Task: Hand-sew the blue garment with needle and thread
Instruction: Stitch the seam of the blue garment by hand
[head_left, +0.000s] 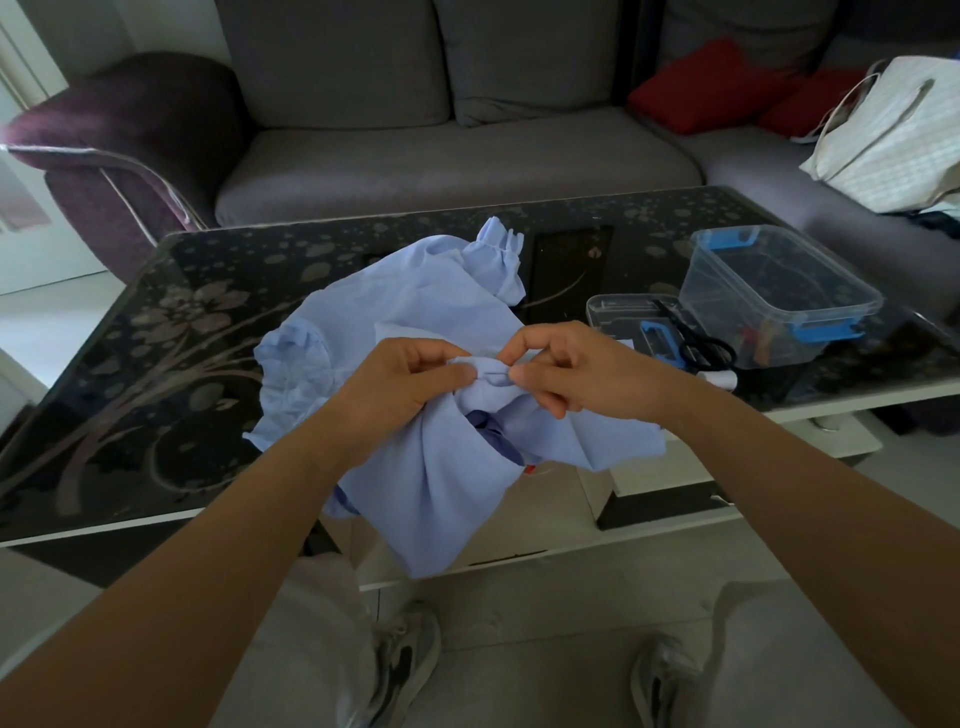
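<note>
The soft, crumpled blue garment (415, 317) is bunched over the near edge of the glossy floral table (156, 332). The left hand (410, 379) and right hand (582, 369) each pinch one small fold between thumb and forefinger. A clear plastic box (779, 291) sits at two o'clock.

The blue garment (415, 312), pale and crumpled, lies with its ruffled cuffs on the bench (208, 291); its lower part hangs over the near edge, one small fold bunched up.
</note>
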